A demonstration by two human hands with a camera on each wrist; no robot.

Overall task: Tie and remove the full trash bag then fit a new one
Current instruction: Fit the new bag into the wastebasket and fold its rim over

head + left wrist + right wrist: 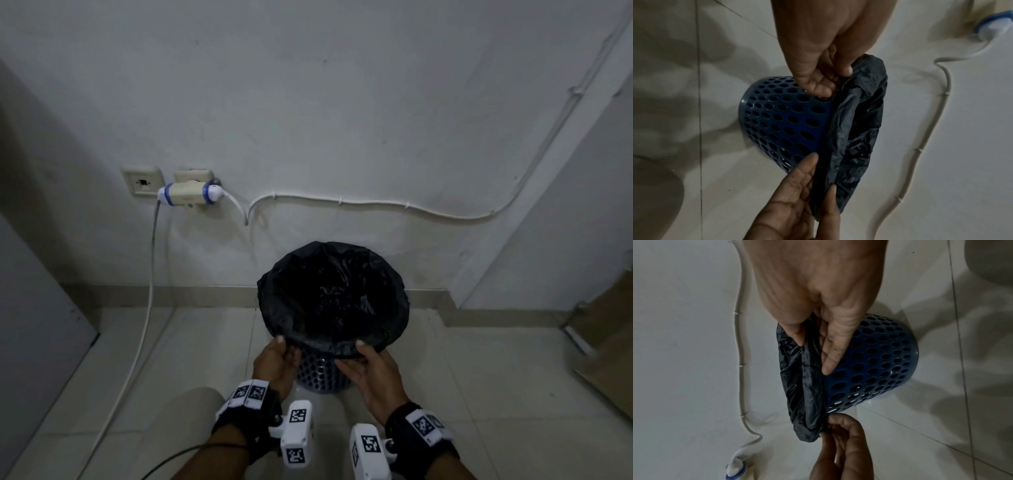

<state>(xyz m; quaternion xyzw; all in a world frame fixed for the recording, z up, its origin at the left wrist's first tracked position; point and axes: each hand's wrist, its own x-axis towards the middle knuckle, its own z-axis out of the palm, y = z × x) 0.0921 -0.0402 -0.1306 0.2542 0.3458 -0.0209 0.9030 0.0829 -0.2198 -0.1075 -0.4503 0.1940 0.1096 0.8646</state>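
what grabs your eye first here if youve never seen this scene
The black trash bag folded over the rim of a perforated blue bin on the tiled floor by the wall. Next, the left hand and right hand pinching the bag's near edge.

Bag [334,298] in bin [320,371], on floor [479,394] before wall [342,102]

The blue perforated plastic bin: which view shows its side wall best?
The right wrist view: the blue perforated plastic bin shows wall and base, little covered. The left wrist view shows it partly behind fingers; the head view shows only a sliver under the black plastic bag.
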